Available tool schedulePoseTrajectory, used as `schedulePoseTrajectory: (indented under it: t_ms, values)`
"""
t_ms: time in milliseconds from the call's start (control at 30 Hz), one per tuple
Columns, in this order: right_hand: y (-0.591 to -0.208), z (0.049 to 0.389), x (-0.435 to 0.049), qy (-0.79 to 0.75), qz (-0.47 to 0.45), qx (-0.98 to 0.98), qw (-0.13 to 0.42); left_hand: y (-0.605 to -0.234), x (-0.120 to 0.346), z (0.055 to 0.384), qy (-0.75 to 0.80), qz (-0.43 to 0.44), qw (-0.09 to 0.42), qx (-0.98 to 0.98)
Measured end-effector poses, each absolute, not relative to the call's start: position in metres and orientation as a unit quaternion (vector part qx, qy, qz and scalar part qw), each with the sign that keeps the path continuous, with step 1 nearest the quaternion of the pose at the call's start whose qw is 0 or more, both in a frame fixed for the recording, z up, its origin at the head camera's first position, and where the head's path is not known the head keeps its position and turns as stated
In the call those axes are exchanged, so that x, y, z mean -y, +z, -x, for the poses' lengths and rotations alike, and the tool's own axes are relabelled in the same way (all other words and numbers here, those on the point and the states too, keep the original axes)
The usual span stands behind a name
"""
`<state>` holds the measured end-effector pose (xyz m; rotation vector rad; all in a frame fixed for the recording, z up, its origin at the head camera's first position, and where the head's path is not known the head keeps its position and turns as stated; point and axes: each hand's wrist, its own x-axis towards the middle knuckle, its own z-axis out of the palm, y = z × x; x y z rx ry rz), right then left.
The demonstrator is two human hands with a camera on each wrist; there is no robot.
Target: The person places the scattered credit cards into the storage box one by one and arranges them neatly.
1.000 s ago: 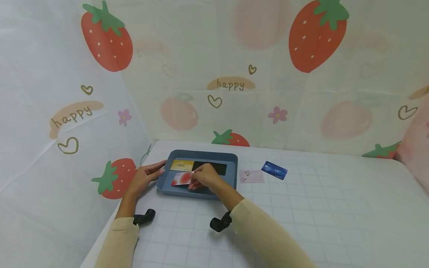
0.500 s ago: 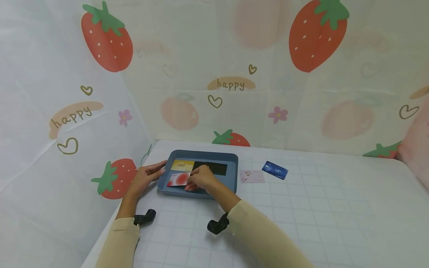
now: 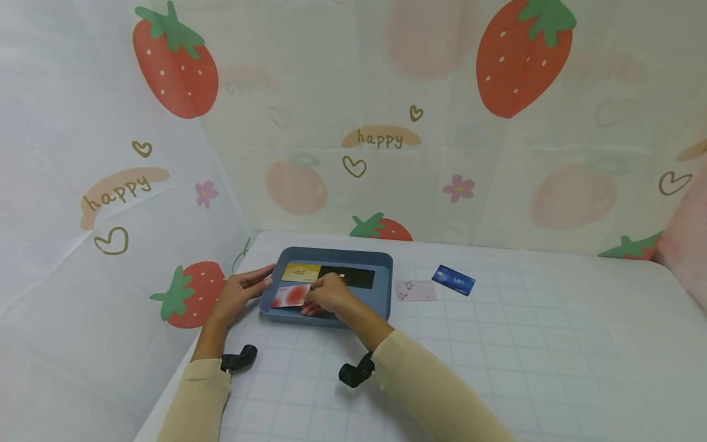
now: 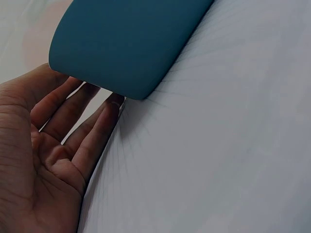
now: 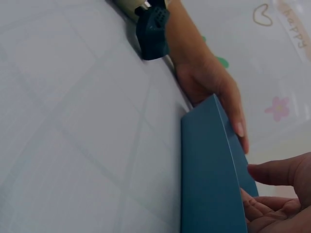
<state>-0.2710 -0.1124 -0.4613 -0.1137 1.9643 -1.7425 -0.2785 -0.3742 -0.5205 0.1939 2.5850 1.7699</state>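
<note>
and there, right hand (image 3: 330, 294) pinches the red-and-white card (image 3: 289, 296), lengthwise toward nine o'clock; left hand (image 3: 240, 291), fingers straight, touches tray (image 3: 293, 318).

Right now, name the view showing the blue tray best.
The head view: the blue tray shows from above, rim and interior, partly hidden by the right hand. The left wrist view shows only an outer corner; the right wrist view, mostly outer wall.
</note>
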Motion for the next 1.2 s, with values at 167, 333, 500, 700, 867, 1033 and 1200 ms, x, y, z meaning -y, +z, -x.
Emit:
schedulePoseTrajectory:
  t_ms: [167, 333, 500, 700, 867, 1033, 1200]
  values:
    - [-0.4613, 0.2708, 0.1128, -0.634, 0.044, -0.729, 0.254, -0.5186, 0.3728, 0.2767, 0.567, -0.055, 0.005, -0.822]
    - [-0.4629, 0.2696, 0.1128, -0.623, 0.050, -0.741, 0.245, -0.5178, 0.3728, 0.2753, 0.567, -0.055, 0.007, -0.822]
    - [-0.4610, 0.2668, 0.1101, -0.614, 0.053, -0.750, 0.239, -0.5183, 0.3733, 0.2752, 0.573, -0.053, 0.007, -0.818]
    - [-0.4578, 0.2646, 0.1081, -0.602, 0.051, -0.759, 0.243, -0.5184, 0.3735, 0.2740, 0.575, -0.055, 0.008, -0.816]
    - [-0.4563, 0.2635, 0.1088, -0.589, 0.056, -0.772, 0.235, -0.5161, 0.3727, 0.2720, 0.573, -0.055, 0.009, -0.818]
    - [-0.4550, 0.2626, 0.1086, -0.564, 0.066, -0.791, 0.229, -0.5132, 0.3723, 0.2705, 0.565, -0.052, 0.004, -0.824]
    - [-0.4535, 0.2610, 0.1049, -0.559, 0.079, -0.792, 0.233, -0.5133, 0.3732, 0.2691, 0.557, -0.047, 0.002, -0.829]
